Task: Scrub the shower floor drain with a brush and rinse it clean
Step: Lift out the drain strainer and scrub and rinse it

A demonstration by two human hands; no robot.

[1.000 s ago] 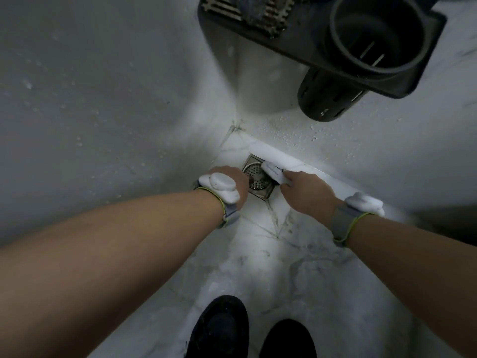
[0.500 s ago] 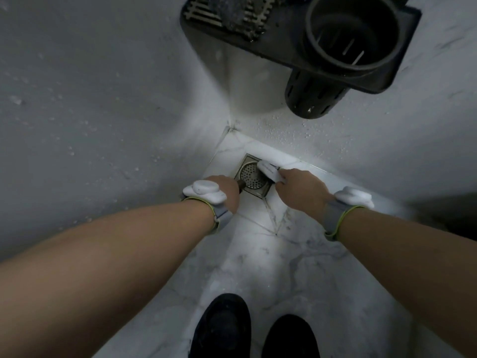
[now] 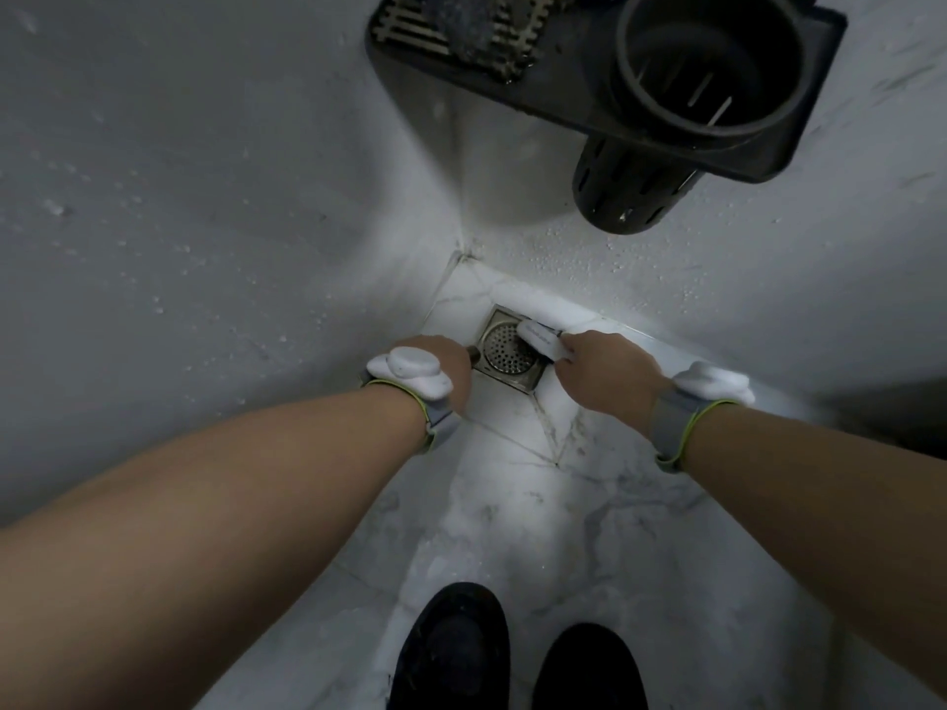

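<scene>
Right hand (image 3: 599, 374) grips one white brush (image 3: 540, 341), whose head lies over the drain's 2 o'clock edge. Left hand (image 3: 446, 368) rests at the drain's 9 o'clock side, fingers curled under; whether it holds anything cannot be told. One square metal drain (image 3: 505, 358) sits in the floor corner. At 12 o'clock, one black shelf (image 3: 563, 89) carries one slotted cup (image 3: 707, 69); contents indistinct. Two wrist devices and two dark shoes (image 3: 453, 653) are in view.
</scene>
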